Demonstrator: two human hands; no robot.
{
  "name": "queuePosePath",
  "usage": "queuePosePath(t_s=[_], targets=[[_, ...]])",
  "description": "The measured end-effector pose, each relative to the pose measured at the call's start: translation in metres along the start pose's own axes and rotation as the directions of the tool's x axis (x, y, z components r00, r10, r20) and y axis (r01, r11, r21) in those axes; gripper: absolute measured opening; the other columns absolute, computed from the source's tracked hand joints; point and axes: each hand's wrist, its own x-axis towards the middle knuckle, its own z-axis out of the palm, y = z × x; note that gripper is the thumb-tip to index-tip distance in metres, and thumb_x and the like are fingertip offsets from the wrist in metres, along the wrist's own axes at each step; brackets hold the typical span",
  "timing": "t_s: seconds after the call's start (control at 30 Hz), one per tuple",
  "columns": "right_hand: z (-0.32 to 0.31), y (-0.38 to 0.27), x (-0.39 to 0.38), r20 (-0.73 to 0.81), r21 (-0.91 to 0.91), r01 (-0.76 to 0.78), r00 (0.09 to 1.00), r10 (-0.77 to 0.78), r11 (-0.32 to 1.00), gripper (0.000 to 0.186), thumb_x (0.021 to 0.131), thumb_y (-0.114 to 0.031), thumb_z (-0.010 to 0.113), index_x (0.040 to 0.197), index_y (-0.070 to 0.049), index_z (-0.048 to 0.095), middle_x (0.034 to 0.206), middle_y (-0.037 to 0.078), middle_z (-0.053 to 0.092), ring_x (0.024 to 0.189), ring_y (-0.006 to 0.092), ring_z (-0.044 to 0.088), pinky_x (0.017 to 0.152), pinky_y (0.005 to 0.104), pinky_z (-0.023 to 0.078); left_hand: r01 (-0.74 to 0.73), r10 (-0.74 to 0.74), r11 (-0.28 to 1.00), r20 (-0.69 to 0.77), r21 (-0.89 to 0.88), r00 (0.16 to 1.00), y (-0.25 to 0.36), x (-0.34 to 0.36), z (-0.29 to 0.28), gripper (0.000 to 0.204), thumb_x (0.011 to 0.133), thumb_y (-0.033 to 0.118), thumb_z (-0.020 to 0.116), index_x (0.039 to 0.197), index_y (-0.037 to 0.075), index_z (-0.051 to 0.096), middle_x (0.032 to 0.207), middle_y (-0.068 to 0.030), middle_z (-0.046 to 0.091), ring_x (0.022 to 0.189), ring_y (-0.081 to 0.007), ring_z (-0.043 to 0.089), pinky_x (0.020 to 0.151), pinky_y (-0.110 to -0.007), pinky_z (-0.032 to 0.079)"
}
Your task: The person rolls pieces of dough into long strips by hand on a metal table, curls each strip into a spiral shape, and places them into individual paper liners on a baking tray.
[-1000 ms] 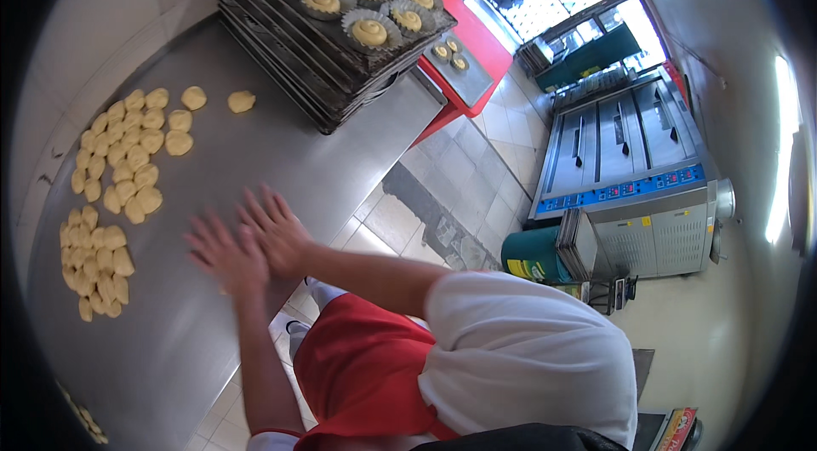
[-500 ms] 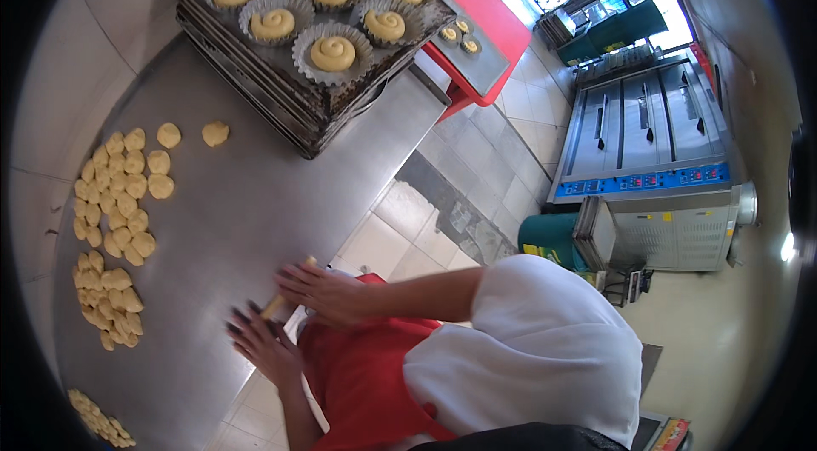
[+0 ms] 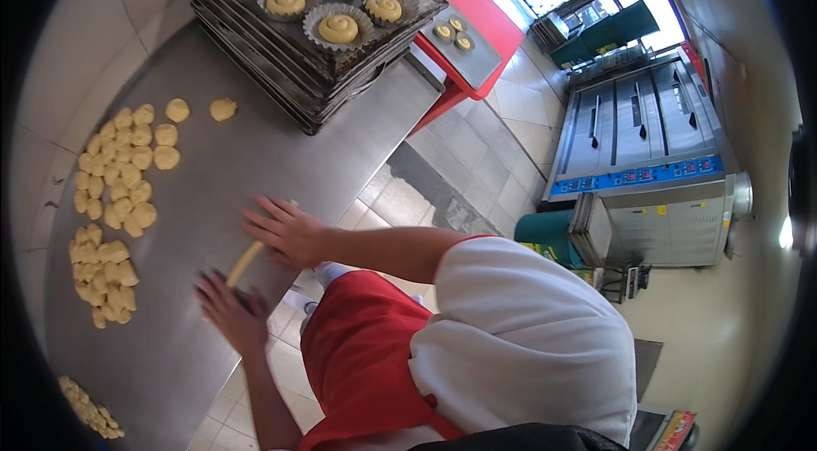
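Note:
A thin dough rope (image 3: pixel 245 262) lies on the steel table, running between my two hands. My left hand (image 3: pixel 231 315) rests flat over its near left end, fingers stretched out and dark with blur. Over the other end my right hand (image 3: pixel 288 234) lies palm down, fingers extended; a small tip of dough shows beyond it. Neither hand is closed around the dough, and the parts under the palms are hidden. Left of my hands sit dough balls (image 3: pixel 119 157) in a cluster, with another heap of dough pieces (image 3: pixel 104 276) nearer me.
Stacked dark trays (image 3: pixel 281 81) stand at the far side, topped with dough spirals in paper cups. Small dough bits (image 3: pixel 89 408) lie at the table's near left. A red table (image 3: pixel 477 4) holds another tray (image 3: pixel 481 59). A steel oven (image 3: pixel 638 119) stands at the right.
Both hands have moved forward and left over the table, farther from my apron. More of the dough rope shows between them, and it looks longer.

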Motion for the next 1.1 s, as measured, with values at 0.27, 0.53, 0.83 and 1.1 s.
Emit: queuePosePath(t_s=[0.27, 0.53, 0.83, 1.1], targets=[[-0.045, -0.003, -0.056, 0.090, -0.056, -0.258, 0.961, 0.262, 0.965, 0.032, 0.099, -0.018, 0.066, 0.130, -0.011, 0.068, 0.151, 0.015, 0.057, 0.143, 0.0421, 0.051, 0.116, 0.0579, 0.042, -0.044, 0.084, 0.969, 0.155, -0.245, 0.984, -0.076, -0.052, -0.034, 0.054, 0.092, 0.008, 0.074, 0.146, 0.009, 0.067, 0.157, -0.0176, 0.055, 0.144, -0.0431, 0.051, 0.112, -0.051, 0.049], [-0.187, -0.162, -0.038, 0.301, 0.513, 0.176, 0.880, -0.368, 0.840, 0.015, 0.099, -0.014, 0.068, 0.112, -0.007, 0.072, 0.104, 0.017, 0.070, 0.103, 0.0397, 0.069, 0.091, 0.0497, 0.055, 0.342, -0.094, -0.411, 0.412, -0.845, 0.906, -0.067, -0.049, -0.025, 0.030, 0.092, 0.003, 0.082, 0.119, 0.000, 0.070, 0.092, -0.0055, 0.068, 0.074, -0.0128, 0.059, 0.065, -0.027, 0.049], [-0.310, -0.223, 0.002, 0.315, 0.021, -0.048, 0.948, 0.039, 0.999, 0.014, 0.093, -0.005, 0.082, 0.107, -0.004, 0.079, 0.098, 0.009, 0.080, 0.087, 0.0209, 0.077, 0.081, 0.0338, 0.062, 0.126, 0.340, -0.497, -0.059, -0.859, 0.938, 0.018, -0.047, -0.108, 0.029, 0.090, -0.012, 0.079, 0.097, 0.009, 0.061, 0.097, -0.0031, 0.076, 0.093, -0.0157, 0.076, 0.083, -0.031, 0.061], [-0.304, -0.196, -0.018, -0.020, 0.412, -0.206, 0.972, 0.235, 0.887, 0.021, 0.097, -0.007, 0.079, 0.117, 0.002, 0.075, 0.106, 0.008, 0.080, 0.098, 0.0140, 0.077, 0.090, 0.0306, 0.062, 0.242, 0.425, -0.664, -0.091, -0.707, 0.901, 0.053, -0.038, -0.108, 0.029, 0.090, -0.013, 0.077, 0.104, 0.007, 0.062, 0.102, -0.0071, 0.079, 0.097, -0.0158, 0.077, 0.088, -0.032, 0.063]])
